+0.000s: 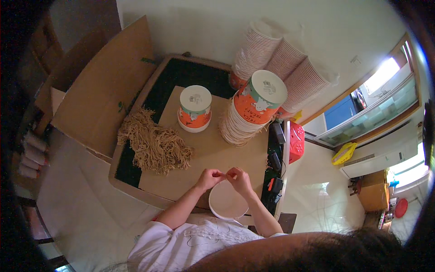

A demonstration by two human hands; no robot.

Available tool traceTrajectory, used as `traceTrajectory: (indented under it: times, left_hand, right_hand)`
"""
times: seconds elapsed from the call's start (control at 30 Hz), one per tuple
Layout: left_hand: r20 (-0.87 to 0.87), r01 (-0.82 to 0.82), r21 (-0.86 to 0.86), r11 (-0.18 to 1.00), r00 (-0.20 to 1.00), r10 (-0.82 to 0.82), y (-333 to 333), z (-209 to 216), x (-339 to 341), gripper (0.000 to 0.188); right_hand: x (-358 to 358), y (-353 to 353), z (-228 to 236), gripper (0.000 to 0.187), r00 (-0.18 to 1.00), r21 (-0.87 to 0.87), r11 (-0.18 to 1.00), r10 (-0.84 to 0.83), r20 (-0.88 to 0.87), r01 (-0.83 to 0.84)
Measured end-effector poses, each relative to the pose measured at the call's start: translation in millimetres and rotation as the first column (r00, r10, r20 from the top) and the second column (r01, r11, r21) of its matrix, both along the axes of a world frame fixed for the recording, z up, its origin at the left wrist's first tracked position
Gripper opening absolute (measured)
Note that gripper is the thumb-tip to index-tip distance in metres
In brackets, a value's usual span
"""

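A: Logging from my station, head view only. What do you have for the grip?

B: Left hand (210, 178): fingers bent, tips drawn together in a pinch. Right hand (239, 179): likewise pinched, its fingertips meeting the left's. Anything between them is too small for me to tell

A: Position of the work?

B: Both hands are at the far rim of a pale round container (229, 202), which sits between the forearms at the table's near edge, close to the white shirt (195, 240). Its round face is toward my camera; mouth or base, I cannot tell

A: Surroundings, nearest first?

B: I note a flat cardboard sheet (210, 149) on the dark green tabletop (181, 71). Left of centre, a loose heap of tan cords (156, 144) overlaps the sheet. Beyond the hands, an orange and green tub (195, 119) stands white disc up. Right of it, a taller stack of tubs (258, 103) leans slightly, with many pale rims and cords at its lower part

A: Periphery?

B: A large cardboard box (106, 88) to the left; wrapped columns of nested tubs (286, 58) by the wall; a red plastic item (297, 141) past the table's right edge
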State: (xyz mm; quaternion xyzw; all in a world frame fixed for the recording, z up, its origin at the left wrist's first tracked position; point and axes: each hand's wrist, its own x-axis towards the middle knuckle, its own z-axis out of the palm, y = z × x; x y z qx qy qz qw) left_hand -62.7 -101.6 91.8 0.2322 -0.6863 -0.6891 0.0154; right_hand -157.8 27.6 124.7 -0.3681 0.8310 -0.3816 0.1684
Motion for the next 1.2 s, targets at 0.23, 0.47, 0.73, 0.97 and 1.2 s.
traceTrajectory:
  times: [0.23,0.47,0.73,0.97,1.2]
  left_hand:
    - [-0.160,-0.105,-0.033,0.994,0.982,0.098,4,-16,-2,0.013]
    - [-0.206,-0.118,-0.268,0.956,0.977,0.062,7,10,0,0.014]
    - [-0.181,-0.121,-0.453,0.883,0.983,0.042,7,13,0,0.012]
    - [-0.174,-0.123,-0.089,0.988,0.979,0.106,3,-16,-3,0.010]
    - [-0.089,-0.087,0.092,0.992,0.991,0.096,1,-10,-3,0.013]
  right_hand:
    - [0,2,-5,0.007,0.998,-0.078,0.997,0.000,0.059,0.004]
    - [-1,3,-4,0.007,0.990,-0.079,0.997,0.010,0.144,0.001]
    - [-3,5,-9,0.006,0.975,-0.102,0.994,-0.005,0.223,0.029]
    - [-1,2,7,0.010,0.992,-0.093,0.995,-0.007,0.127,0.019]
    - [6,-6,26,0.013,0.988,0.026,0.995,0.100,-0.115,-0.098]
